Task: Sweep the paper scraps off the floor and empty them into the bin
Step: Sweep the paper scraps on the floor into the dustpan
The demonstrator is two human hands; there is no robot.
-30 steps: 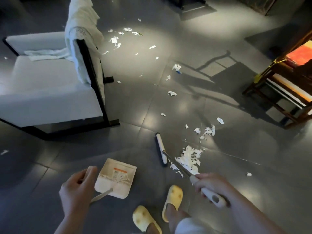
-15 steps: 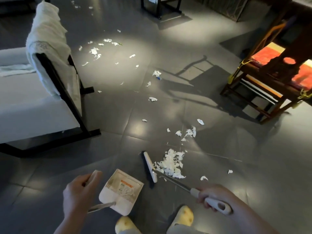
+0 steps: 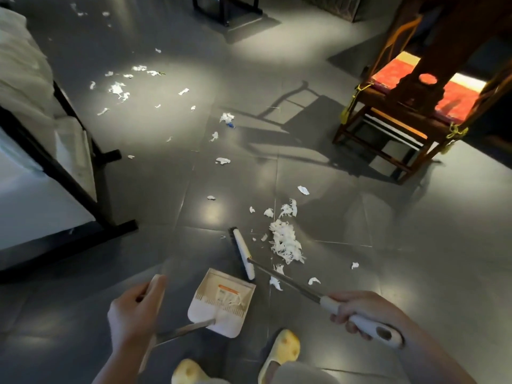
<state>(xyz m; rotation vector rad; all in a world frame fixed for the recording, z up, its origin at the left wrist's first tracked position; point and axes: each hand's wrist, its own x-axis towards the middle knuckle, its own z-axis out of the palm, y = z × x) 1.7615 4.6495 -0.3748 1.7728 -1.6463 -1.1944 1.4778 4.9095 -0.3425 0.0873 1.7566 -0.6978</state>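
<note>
My right hand [image 3: 365, 310] grips the white handle of a long broom; its white brush head [image 3: 243, 253] rests on the grey tiles just left of a gathered heap of white paper scraps [image 3: 285, 241]. My left hand [image 3: 133, 314] holds the handle of a cream dustpan [image 3: 221, 302], which sits low in front of my feet with a few scraps inside, close to the near end of the brush head. More scraps [image 3: 119, 88] lie scattered across the floor farther away. No bin is in view.
A white armchair with a black frame [image 3: 69, 173] stands at the left. A wooden chair with a red cushion [image 3: 401, 117] stands at the right. A dark stand [image 3: 227, 9] is at the top. My yellow slippers [image 3: 282, 347] are below the dustpan.
The view has shifted right and forward. The scrap heap now lies a little apart from the brush head, and the dustpan has come closer to the brush.
</note>
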